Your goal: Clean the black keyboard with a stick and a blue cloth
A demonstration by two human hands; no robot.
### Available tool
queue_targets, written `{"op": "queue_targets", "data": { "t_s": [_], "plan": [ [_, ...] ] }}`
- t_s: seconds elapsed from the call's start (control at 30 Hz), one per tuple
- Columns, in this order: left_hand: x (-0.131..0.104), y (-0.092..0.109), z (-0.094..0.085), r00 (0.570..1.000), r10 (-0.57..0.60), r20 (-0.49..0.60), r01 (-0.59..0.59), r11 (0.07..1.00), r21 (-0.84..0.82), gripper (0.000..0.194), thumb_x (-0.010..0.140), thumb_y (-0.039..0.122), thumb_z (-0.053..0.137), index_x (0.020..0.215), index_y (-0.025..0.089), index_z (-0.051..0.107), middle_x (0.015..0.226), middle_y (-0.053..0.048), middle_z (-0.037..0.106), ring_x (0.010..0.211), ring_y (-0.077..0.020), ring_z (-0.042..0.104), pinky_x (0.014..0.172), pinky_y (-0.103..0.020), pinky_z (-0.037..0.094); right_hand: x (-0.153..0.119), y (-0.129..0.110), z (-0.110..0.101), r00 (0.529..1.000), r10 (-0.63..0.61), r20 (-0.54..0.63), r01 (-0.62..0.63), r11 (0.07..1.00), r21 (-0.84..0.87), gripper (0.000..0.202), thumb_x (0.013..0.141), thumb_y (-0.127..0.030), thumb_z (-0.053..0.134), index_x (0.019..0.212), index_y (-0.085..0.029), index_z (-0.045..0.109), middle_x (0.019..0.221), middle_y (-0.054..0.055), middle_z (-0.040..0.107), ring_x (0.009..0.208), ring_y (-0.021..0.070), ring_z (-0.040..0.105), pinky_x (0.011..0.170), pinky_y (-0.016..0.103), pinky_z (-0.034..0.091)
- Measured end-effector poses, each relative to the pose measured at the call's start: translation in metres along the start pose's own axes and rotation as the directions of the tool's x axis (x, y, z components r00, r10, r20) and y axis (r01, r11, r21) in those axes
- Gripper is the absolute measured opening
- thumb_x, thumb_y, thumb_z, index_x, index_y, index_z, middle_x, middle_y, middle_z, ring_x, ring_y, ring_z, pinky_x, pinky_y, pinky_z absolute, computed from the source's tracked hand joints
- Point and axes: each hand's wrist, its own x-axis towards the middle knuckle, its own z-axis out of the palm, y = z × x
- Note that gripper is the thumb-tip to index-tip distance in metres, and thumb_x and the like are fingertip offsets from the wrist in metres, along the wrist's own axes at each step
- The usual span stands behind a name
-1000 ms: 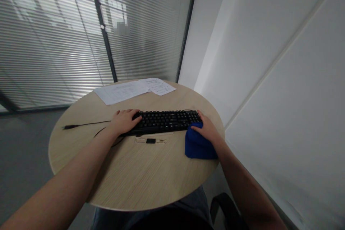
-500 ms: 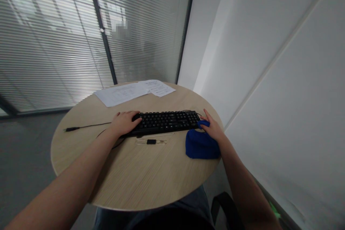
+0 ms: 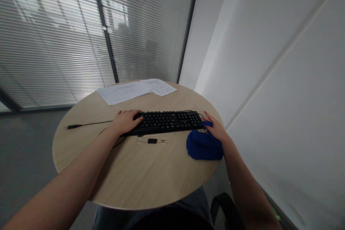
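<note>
A black keyboard lies across the middle of the round table. My left hand grips its left end, with the thumb over the near side and the fingers over the far edge. At the right end, my right hand pinches part of a blue cloth against the keyboard's side. The rest of the cloth hangs down from my fingers onto the tabletop. Just in front of the keyboard lies a small clear tool with a black middle; its kind is hard to make out.
Printed paper sheets lie at the table's far side. A black cable with a plug stretches out to the left. The wooden table stands close to a white wall on the right. A chair armrest shows below.
My right hand has shifted slightly right and down along the keyboard's right end, pulling the blue cloth with it. The left hand keeps its hold; the view has moved a little.
</note>
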Motion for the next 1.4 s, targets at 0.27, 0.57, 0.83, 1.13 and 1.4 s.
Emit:
{"op": "queue_targets", "data": {
  "t_s": [0.27,0.57,0.83,1.13,1.4],
  "plan": [
    [-0.001,-0.001,0.001,1.000,0.009,-0.007,-0.009,1.000,-0.003,0.061,0.093,0.056,0.037,0.142,0.025,0.057,0.145,-0.009,0.059,0.132,-0.0347,0.053,0.112,-0.056,0.030,0.001,0.001,0.000,1.000,0.007,-0.016,-0.008,0.998,-0.067,0.084,0.078,-0.029,0.072,0.155,-0.025,0.037,0.134,0.011,0.065,0.121,0.0279,0.062,0.111,0.051,0.041],
    [0.000,0.000,0.000,1.000,0.021,-0.003,-0.021,1.000,0.006,0.062,0.092,0.056,0.037,0.142,0.024,0.056,0.144,-0.010,0.059,0.131,-0.0343,0.054,0.112,-0.057,0.029,0.008,-0.002,0.010,0.999,-0.011,-0.037,0.003,0.980,-0.200,0.095,0.075,-0.037,0.078,0.157,-0.023,0.031,0.124,0.012,0.067,0.115,0.0285,0.063,0.108,0.050,0.044],
    [-0.001,0.001,-0.002,1.000,0.015,0.000,-0.015,1.000,0.018,0.061,0.092,0.055,0.037,0.140,0.024,0.058,0.143,-0.011,0.061,0.129,-0.0350,0.055,0.111,-0.056,0.031,0.014,-0.018,0.033,0.993,-0.112,-0.030,0.095,0.934,-0.344,0.093,0.075,-0.047,0.078,0.155,-0.019,0.037,0.150,0.016,0.049,0.137,0.0337,0.046,0.117,0.051,0.034],
    [0.001,0.000,-0.001,1.000,0.009,0.000,-0.009,1.000,0.023,0.061,0.091,0.057,0.038,0.139,0.025,0.059,0.141,-0.010,0.063,0.128,-0.0341,0.056,0.110,-0.052,0.033,0.008,-0.013,0.011,0.998,0.027,-0.061,-0.040,0.976,-0.215,0.088,0.076,-0.033,0.077,0.155,-0.023,0.038,0.124,0.009,0.071,0.119,0.0288,0.063,0.110,0.048,0.043],
    [-0.002,0.000,0.000,1.000,0.014,-0.013,-0.014,1.000,0.002,0.061,0.092,0.057,0.036,0.140,0.026,0.058,0.143,-0.010,0.061,0.129,-0.0339,0.055,0.112,-0.056,0.029,0.010,0.003,-0.001,1.000,-0.012,0.027,0.015,0.994,-0.107,0.069,0.078,-0.026,0.066,0.145,-0.026,0.053,0.124,0.004,0.071,0.116,0.0269,0.065,0.110,0.051,0.043]
  ]
}}
